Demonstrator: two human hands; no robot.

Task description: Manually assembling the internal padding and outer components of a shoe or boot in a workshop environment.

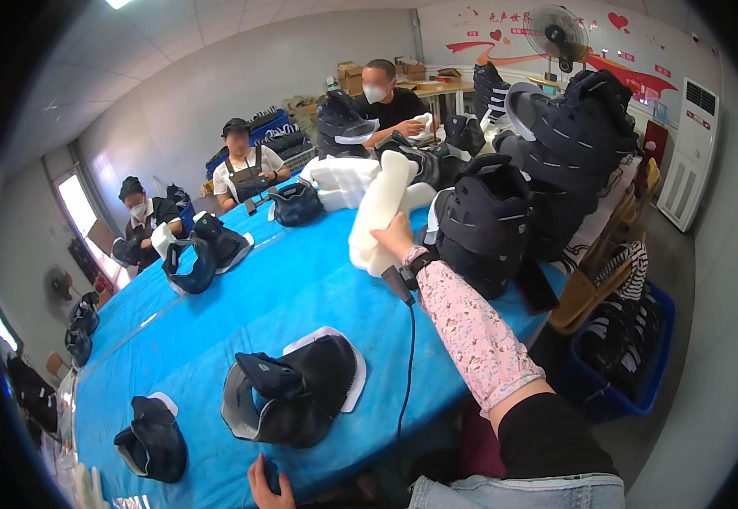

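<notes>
My right hand [396, 238], at the end of an arm in a pink floral sleeve, grips a long white padded-looking insert [379, 212] from a pile at the far right of the table. More white inserts [341, 182] lie just beyond it. At the near edge, my left hand [267, 487] has its thumb and finger apart, with the rest of it cut off by the frame. It is nearest to a black shoe upper [318, 394] with a white edge, lying on its side. Another black upper [151, 439] lies to the left.
A blue cover [242, 305] spans the table. Tall stacks of black uppers [481, 220] stand close to my right arm, near a dark phone-like slab [537, 284]. A black cable [409, 365] hangs from my wrist. Several co-workers sit across the table. A blue crate [611, 399] stands on the right.
</notes>
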